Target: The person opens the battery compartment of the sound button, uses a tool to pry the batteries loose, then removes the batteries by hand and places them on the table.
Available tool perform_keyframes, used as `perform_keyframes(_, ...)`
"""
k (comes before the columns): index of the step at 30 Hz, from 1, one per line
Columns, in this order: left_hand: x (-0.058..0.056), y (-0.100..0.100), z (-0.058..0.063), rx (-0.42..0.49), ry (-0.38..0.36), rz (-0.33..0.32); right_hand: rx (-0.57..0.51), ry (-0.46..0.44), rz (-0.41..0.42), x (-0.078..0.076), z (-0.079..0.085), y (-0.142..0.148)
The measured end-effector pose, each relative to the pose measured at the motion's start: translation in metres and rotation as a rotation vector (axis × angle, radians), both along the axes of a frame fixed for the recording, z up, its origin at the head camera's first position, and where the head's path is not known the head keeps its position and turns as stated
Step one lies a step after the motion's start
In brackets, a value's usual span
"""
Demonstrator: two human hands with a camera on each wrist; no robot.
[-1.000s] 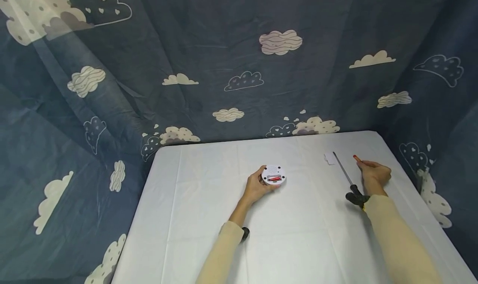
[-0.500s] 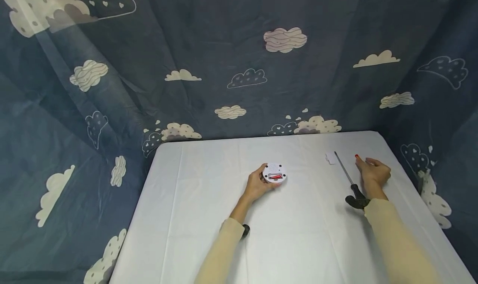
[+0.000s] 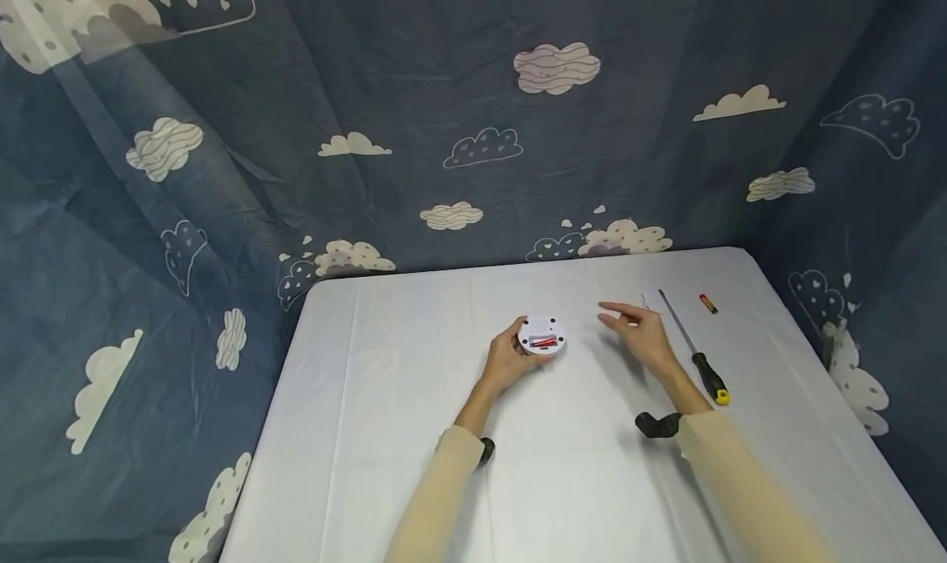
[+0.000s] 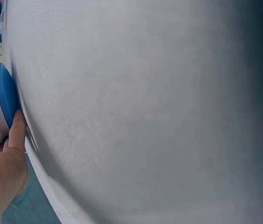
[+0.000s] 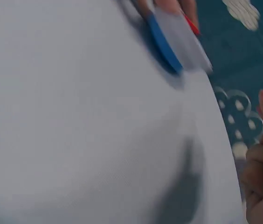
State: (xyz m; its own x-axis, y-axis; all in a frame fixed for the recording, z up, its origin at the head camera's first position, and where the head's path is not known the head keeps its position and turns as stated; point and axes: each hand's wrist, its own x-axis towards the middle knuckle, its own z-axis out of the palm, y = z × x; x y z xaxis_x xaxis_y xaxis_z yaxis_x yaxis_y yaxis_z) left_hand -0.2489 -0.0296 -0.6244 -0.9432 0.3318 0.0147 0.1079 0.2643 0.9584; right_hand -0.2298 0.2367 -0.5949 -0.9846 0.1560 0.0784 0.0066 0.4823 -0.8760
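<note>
My left hand (image 3: 509, 361) grips a small round white device (image 3: 542, 325), its underside turned up. A red battery (image 3: 544, 342) sits in the device's open compartment. In the left wrist view the device's other side is a blue rim (image 4: 5, 91). My right hand (image 3: 645, 338) hovers over the table to the right of the device, fingers reaching leftward, apart from it; I see nothing in its grasp. An orange and black battery (image 3: 708, 303) lies on the table at the far right.
A screwdriver (image 3: 710, 379) with a black and yellow handle lies right of my right hand, its shaft pointing away. A small white piece (image 3: 645, 302) is mostly hidden behind that hand. Dark cloud-print cloth (image 3: 414, 103) hangs behind the white table (image 3: 399, 399).
My right hand has let go of the orange battery, which now lies on the table, and has moved left toward the device. My left hand keeps holding the device in nearly the same place.
</note>
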Motion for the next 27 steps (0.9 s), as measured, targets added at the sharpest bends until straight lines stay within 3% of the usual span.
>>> perform_keyframes(3,-0.002,0.001,-0.001,0.0,0.002,-0.004,0.035,-0.024,0.188,0.003,0.0,-0.028)
perform_keyframes(7,-0.002,0.004,-0.004,0.0,-0.005,-0.019,0.071,-0.068,0.292,0.003,-0.002,-0.051)
perform_keyframes(17,-0.001,0.005,-0.003,-0.007,0.001,-0.012,0.084,-0.087,0.269,-0.002,0.002,-0.066)
perform_keyframes(27,-0.001,0.0,-0.001,-0.003,-0.024,0.004,0.072,-0.013,0.184,-0.005,0.006,-0.06)
